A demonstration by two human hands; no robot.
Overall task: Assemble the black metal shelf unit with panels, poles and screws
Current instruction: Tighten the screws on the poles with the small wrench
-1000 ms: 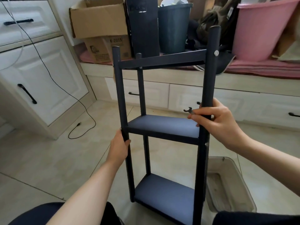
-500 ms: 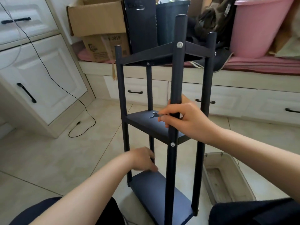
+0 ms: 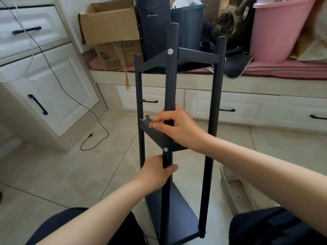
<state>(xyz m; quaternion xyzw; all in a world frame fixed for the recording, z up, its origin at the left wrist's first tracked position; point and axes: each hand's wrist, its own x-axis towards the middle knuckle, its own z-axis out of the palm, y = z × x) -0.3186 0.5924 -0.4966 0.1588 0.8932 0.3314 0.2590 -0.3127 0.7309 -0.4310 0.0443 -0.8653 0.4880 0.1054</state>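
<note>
Gripping near pole [image 3: 170, 85] | both hands | box [image 3: 113, 36] reads "2019"

Both hands on the nearest pole

The left hand [image 3: 156, 171] grips the pole [image 3: 169, 96] low, thumb across its front; the right hand [image 3: 178, 128] wraps it higher, fingers pinching a small wrench [image 3: 147, 120].

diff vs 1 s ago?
The shelf unit has been turned, so a corner pole now faces the camera. The left hand let go of its earlier pole and grips this one, low. The right hand still holds pole and small wrench.
</note>
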